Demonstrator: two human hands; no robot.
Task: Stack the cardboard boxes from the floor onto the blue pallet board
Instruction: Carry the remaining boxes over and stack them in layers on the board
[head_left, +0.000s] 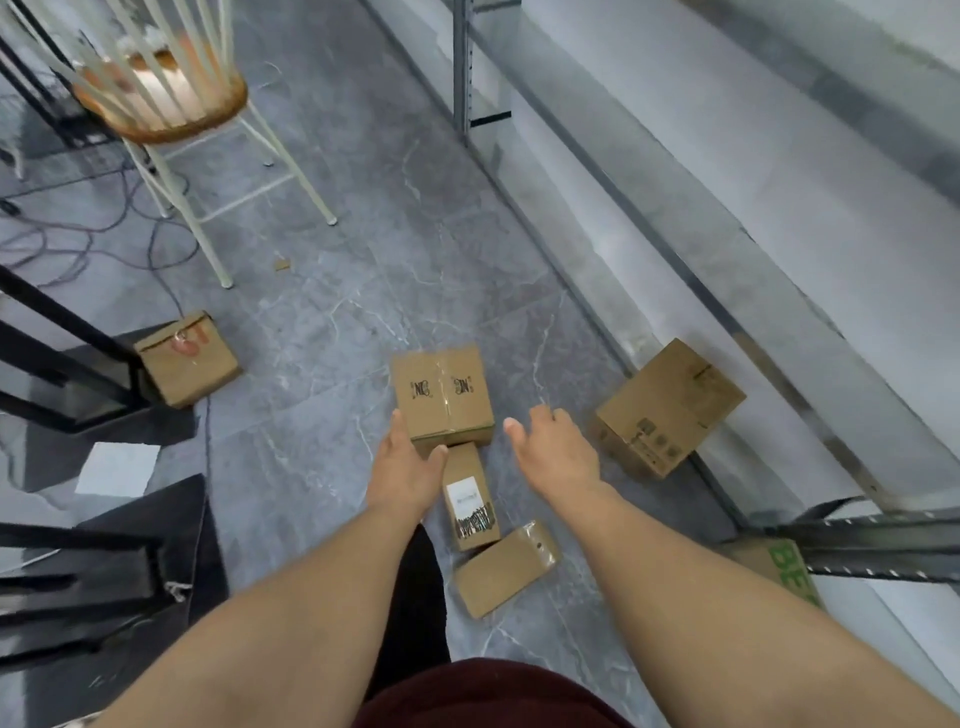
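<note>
Cardboard box (441, 397), left hand (405, 467) touching, right hand (553, 452) near

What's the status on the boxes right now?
Left hand open, touching taped box. Right hand open, clear of it. Labelled box butts against its near side.

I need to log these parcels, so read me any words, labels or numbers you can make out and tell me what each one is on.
"NC": printed twice, the second mirrored, on the taped box that the left hand touches.
"BE": green letters, cut off, on the carton under the shelf rail.
White label and barcode on the narrow box: too blurred.
Red marking on the left box: unreadable.
</note>
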